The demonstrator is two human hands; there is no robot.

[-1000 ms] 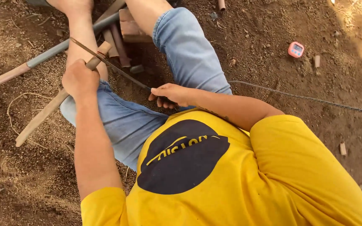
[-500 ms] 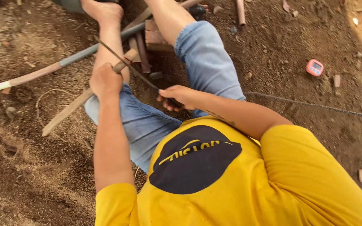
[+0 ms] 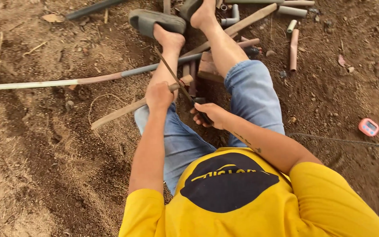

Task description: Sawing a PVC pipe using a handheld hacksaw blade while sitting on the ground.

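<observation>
On bare brown dirt, seen from above, I sit in a yellow shirt (image 3: 242, 206) and rolled blue jeans (image 3: 251, 94), legs stretched ahead of me. Far out to the left of my fingers, a long thin pipe (image 3: 66, 82) lies across the ground, pale at its outer end and grey where it passes under my legs. Nearer, a wooden stick (image 3: 119, 112) slants up from the lower left into my left hand (image 3: 159, 94). Those fingers are curled tight around the stick, knuckles up, with its cut end poking out just to the right of my fist. A thin saw blade (image 3: 172, 74) crosses over that end, running from beside my left foot down toward my right hand (image 3: 211, 115). My right fingers are closed around a dark handle, which is mostly hidden under them. Ahead of both hands, my left foot rests in a grey sandal (image 3: 154, 21). Just beyond my fingertips, between my shins, a reddish block (image 3: 207, 68) sits among short pipe pieces (image 3: 294, 50) scattered on the dirt. Well off to the right of my right hand, a small pink timer (image 3: 368, 127) lies on the ground, and a thin cord (image 3: 338, 140) trails across the dirt near it.
</observation>
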